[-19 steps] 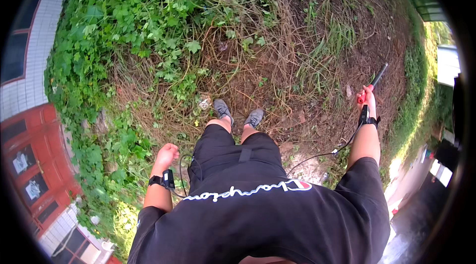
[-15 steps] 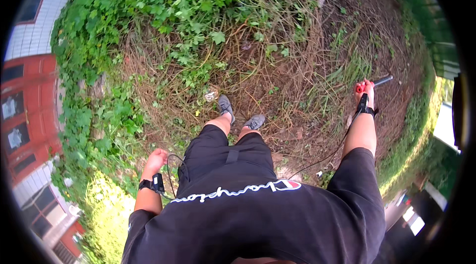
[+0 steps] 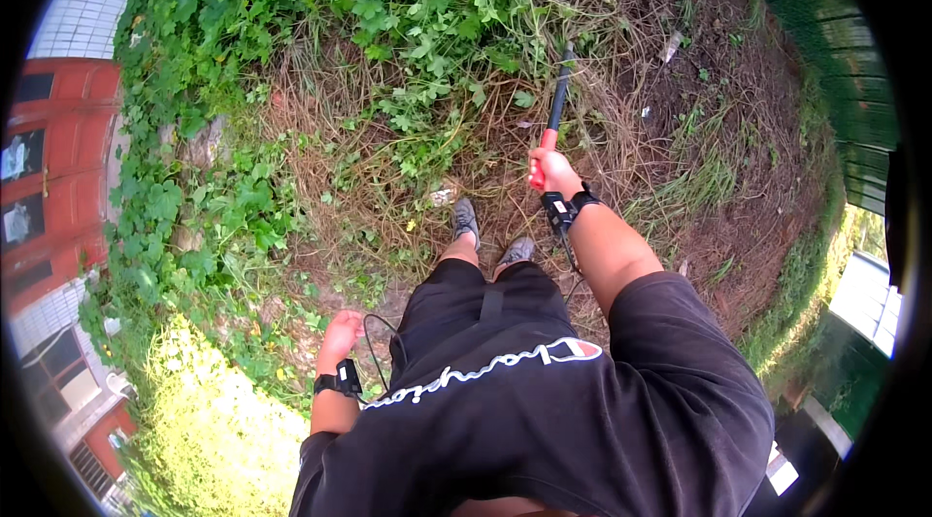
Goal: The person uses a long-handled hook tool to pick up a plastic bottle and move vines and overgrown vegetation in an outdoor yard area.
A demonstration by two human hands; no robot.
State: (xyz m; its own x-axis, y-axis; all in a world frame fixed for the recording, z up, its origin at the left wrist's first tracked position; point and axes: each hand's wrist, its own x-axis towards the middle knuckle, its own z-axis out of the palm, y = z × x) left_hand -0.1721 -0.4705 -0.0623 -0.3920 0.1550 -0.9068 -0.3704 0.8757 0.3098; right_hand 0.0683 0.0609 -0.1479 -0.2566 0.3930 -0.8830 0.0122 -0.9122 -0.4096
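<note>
My right hand is wrapped round the red grip of a tool with a straight dark shaft. The shaft points away from me, over dry stems and green vines, and its far end is hard to make out among them. Down by my left hip, my left hand hangs with its fingers loosely curled and nothing seen in it. Both wrists carry black strapped devices with thin cables. Leafy vines spread ahead of my feet, next to cut brown stems.
I stand on rough ground strewn with dry stalks. At left are red doors in a white-tiled wall. A green corrugated fence curves along the right. A pale bottle-like piece of litter lies ahead to the right.
My right hand has swung the tool inward from far right to in front of me, its shaft now pointing ahead. The left hand has stayed low by the hip.
</note>
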